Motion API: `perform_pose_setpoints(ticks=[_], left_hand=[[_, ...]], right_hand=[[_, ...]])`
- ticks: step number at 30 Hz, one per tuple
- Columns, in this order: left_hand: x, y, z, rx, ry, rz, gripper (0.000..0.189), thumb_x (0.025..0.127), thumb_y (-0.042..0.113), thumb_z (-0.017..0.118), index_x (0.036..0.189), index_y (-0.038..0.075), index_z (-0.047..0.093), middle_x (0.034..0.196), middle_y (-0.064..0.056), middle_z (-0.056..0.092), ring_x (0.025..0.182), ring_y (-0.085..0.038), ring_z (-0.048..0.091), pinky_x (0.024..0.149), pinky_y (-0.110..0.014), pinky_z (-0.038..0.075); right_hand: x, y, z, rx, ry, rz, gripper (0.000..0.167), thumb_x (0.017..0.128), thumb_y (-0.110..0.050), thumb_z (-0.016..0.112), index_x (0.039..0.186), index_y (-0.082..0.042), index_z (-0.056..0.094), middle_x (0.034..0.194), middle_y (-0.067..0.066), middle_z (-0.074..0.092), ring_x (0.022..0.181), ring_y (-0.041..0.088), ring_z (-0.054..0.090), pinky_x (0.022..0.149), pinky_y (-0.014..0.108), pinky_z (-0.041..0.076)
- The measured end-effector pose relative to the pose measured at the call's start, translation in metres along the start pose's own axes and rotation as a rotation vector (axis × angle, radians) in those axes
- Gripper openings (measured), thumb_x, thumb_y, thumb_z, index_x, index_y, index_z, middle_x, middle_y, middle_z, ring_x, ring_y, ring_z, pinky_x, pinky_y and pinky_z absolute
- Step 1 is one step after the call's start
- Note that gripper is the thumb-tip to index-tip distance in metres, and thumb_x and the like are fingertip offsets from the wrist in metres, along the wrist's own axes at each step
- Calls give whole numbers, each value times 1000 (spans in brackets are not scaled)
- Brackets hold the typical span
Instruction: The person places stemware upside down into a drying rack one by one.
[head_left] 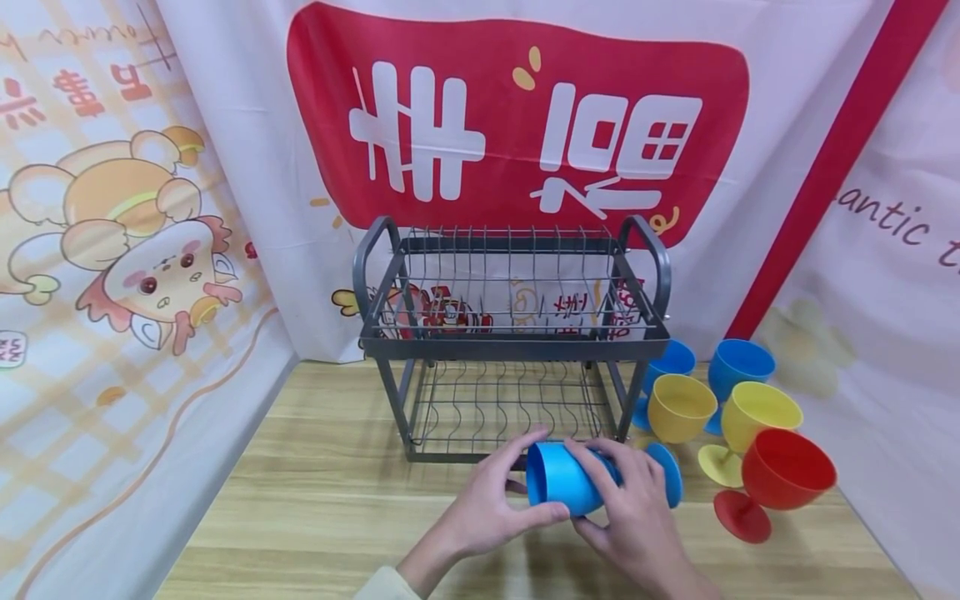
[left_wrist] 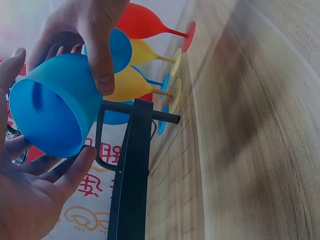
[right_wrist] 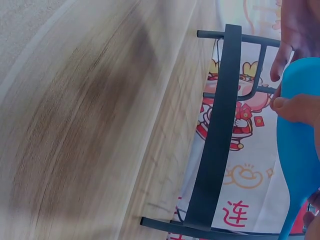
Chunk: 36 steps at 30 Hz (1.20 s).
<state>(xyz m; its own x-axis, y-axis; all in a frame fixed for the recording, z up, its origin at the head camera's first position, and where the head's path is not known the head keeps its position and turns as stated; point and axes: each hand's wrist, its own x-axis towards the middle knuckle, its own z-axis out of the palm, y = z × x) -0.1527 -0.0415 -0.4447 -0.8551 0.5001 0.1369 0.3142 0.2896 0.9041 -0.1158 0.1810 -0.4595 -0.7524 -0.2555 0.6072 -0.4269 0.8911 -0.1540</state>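
A blue plastic goblet [head_left: 566,479] is held on its side above the table in front of the rack, its mouth toward the left and its round foot to the right. My right hand [head_left: 630,508] grips the bowl, thumb and fingers wrapped around it. Around the mouth end curls my left hand [head_left: 487,500], its thumb and fingertips at the rim. The left wrist view looks into the goblet's open bowl [left_wrist: 47,115], with left fingers [left_wrist: 70,172] underneath. In the right wrist view, the right thumb [right_wrist: 292,107] presses along the bowl's side.
A dark two-tier dish rack [head_left: 517,346] with wire shelves stands behind the hands. To its right, several upright goblets crowd together: a red goblet [head_left: 787,471], yellow goblets [head_left: 761,417] and blue goblets [head_left: 738,367]. Printed cloth [head_left: 247,167] hangs around the wooden table [head_left: 300,500].
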Motion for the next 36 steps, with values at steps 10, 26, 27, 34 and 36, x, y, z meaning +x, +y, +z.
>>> perform_pose_setpoints(ticks=[10, 26, 27, 34, 36], left_hand=[[0, 0, 0, -56, 27, -45, 69, 91, 46, 82, 151, 30, 52, 140, -9, 61, 112, -19, 68, 92, -28, 62], [6, 0, -4, -126, 67, -83, 65, 89, 38, 85, 144, 20, 56, 137, -14, 62, 110, -26, 70, 92, -34, 64], [6, -1, -4, -133, 72, -83, 65, 88, 38, 85, 144, 20, 56, 136, -14, 62, 110, -26, 70, 92, -34, 64], [6, -1, -3, -188, 105, -62, 67, 88, 32, 86, 143, 15, 53, 137, -21, 59, 117, -33, 68, 94, -41, 65], [6, -1, -3, -196, 116, -54, 69, 87, 30, 86, 144, 13, 51, 139, -24, 58, 120, -36, 67, 96, -44, 64]], right_hand=[[3, 0, -1, 9, -42, -21, 108, 57, -37, 107, 152, -33, 55, 140, 11, 59, 125, 32, 53, 105, 61, 46], [-3, 1, -13, 25, 14, -31, 107, 64, -39, 103, 157, -22, 51, 148, 12, 57, 130, 31, 53, 102, 62, 53], [-5, 1, -14, 34, 27, -31, 103, 70, -47, 98, 158, -21, 51, 148, 12, 57, 130, 31, 53, 101, 62, 55], [-18, -4, -14, 89, 155, 83, 84, 96, -75, 52, 154, -15, 55, 144, 13, 60, 129, 26, 54, 96, 44, 64], [-20, -8, -14, 143, 161, 187, 81, 91, -63, 74, 152, -13, 55, 143, 11, 60, 127, 21, 55, 101, 23, 58]])
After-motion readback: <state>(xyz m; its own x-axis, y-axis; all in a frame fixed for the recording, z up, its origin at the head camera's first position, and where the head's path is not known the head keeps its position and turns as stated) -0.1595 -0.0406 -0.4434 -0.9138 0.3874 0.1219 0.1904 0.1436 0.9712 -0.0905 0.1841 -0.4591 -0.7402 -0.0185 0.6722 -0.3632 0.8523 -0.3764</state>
